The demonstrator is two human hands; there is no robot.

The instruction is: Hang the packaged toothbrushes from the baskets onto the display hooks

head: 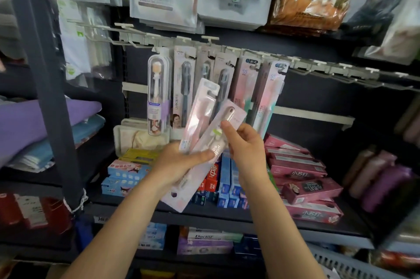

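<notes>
Shop shelving, hook rail [227, 48] as landmark. Two packaged toothbrushes in hands, below rail, fanned apart: left hand [181, 160] grips both at lower ends; right hand [245, 142] pinches front pack [218, 128], pink pack [200, 108] behind. Advice: separate one pack, raise hang-hole level with free hook right of rail's hung row, slide on straight. Hung below rail: about six packs [159, 92]. Basket [345, 265] corner far below rail: one.

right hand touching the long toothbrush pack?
Touching. Head view: the right hand pinches the long toothbrush pack at its edge, fingertips overlapping the card.
</notes>
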